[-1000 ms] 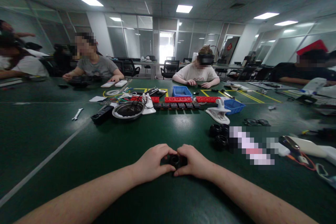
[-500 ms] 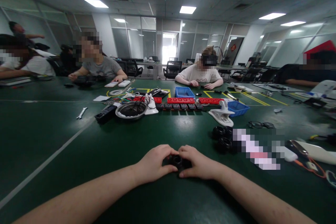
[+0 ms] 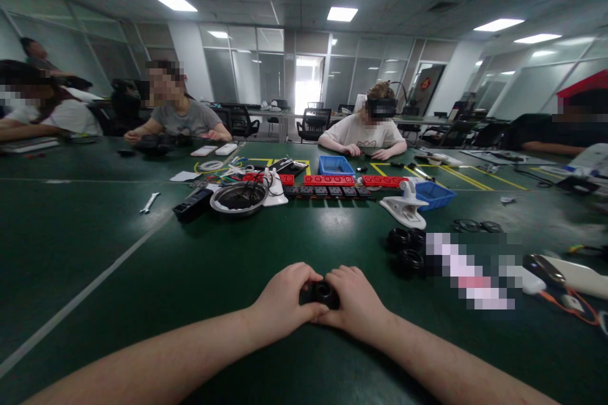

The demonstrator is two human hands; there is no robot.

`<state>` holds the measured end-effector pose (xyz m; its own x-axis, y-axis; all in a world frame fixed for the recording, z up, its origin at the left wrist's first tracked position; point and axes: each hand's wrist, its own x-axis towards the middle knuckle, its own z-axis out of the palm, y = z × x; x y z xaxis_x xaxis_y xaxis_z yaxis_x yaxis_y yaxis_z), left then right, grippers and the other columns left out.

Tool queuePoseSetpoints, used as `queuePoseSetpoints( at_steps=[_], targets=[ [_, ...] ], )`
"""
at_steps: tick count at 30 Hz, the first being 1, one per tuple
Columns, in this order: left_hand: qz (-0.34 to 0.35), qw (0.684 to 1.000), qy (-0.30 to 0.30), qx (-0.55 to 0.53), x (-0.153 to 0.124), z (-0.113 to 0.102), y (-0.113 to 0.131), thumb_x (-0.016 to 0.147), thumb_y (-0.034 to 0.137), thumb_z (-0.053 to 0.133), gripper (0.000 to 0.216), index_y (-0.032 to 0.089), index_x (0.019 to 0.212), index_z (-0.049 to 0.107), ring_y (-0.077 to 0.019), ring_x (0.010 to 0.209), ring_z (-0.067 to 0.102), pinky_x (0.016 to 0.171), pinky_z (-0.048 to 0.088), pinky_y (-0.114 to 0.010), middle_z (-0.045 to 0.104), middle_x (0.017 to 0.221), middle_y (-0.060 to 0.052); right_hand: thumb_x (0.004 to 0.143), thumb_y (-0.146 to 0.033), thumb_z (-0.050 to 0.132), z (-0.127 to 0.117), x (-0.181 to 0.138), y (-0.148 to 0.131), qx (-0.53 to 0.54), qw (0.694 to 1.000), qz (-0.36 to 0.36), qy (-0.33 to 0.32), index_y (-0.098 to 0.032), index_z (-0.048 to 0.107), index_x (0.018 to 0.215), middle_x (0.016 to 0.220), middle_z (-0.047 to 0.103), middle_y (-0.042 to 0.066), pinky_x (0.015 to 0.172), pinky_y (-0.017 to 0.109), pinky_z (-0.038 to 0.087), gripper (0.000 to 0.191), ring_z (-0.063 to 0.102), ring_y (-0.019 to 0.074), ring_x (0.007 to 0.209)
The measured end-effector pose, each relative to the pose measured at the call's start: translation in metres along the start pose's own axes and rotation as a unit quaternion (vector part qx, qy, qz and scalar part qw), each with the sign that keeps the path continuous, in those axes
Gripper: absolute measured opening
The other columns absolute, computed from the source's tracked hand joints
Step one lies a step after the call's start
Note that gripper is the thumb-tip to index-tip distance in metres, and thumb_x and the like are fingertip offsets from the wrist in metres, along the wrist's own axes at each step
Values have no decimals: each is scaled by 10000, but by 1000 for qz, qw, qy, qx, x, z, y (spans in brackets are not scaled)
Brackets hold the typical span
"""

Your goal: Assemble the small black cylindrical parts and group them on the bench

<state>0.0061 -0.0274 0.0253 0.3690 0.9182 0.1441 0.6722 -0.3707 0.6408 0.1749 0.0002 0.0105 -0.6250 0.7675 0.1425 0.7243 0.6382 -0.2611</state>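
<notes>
Between my hands, low over the green tabletop (image 3: pixel 228 253), is a small black round part (image 3: pixel 323 292) with a hole or hollow in its top. My left hand (image 3: pixel 285 296) pinches its left side with fingers and thumb. Around its right side my right hand (image 3: pixel 356 299) is curled, covering much of that edge. The thumbs come close together at the near side. Several similar black ring-shaped parts (image 3: pixel 409 259) stand grouped to the right of my hands.
Ahead lie a round metal pan (image 3: pixel 239 210), red strips (image 3: pixel 329 180), a blue tray (image 3: pixel 335 166) and a white clip stand (image 3: pixel 405 210). A wrench (image 3: pixel 149 203) is on the left. Cables and devices (image 3: pixel 546 269) are at right. Other people sit across the table.
My right hand has closed further around the black part, its thumb moving left toward the left thumb. The part now shows its hollow top more plainly. The view has shifted slightly.
</notes>
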Motion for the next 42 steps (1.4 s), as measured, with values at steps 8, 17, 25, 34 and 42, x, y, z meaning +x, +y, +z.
queuePoseSetpoints(
  at_steps=[8,17,25,34,42],
  targets=[
    [66,997,-30,0,1,-8,-4,676,243,671,329,208,981,551,-162,810,509,704,389,-251,557,868,2,638,-360,700,-19,7,21,155,976,-104,-112,-209,588,961,874,523,14,720,273,356,374,466,177,833],
    [13,1000,12,24,-1,2,-2,625,274,702,310,191,884,553,-151,724,485,651,372,-246,525,791,19,586,-458,699,-3,5,6,65,997,-8,-46,-153,570,771,740,540,16,623,272,319,380,462,175,710],
    [38,999,-30,-17,0,-5,-2,652,223,682,421,242,1045,532,-136,726,482,668,379,-233,510,832,22,608,-359,704,-15,-2,10,134,987,-36,-76,-203,551,975,934,519,30,746,308,343,428,457,200,867],
    [34,999,-23,-7,1,-2,-1,616,274,727,380,252,968,588,-151,734,495,660,365,-240,558,810,23,544,-371,746,-7,3,17,112,990,-4,-80,-156,570,715,727,530,2,603,248,313,326,462,160,706],
    [2,1000,15,2,1,2,1,595,225,736,376,234,944,596,-173,814,496,752,373,-277,572,861,8,572,-513,673,-1,1,0,8,1000,26,2,-161,558,782,802,564,42,723,343,323,426,475,219,780]
  ],
)
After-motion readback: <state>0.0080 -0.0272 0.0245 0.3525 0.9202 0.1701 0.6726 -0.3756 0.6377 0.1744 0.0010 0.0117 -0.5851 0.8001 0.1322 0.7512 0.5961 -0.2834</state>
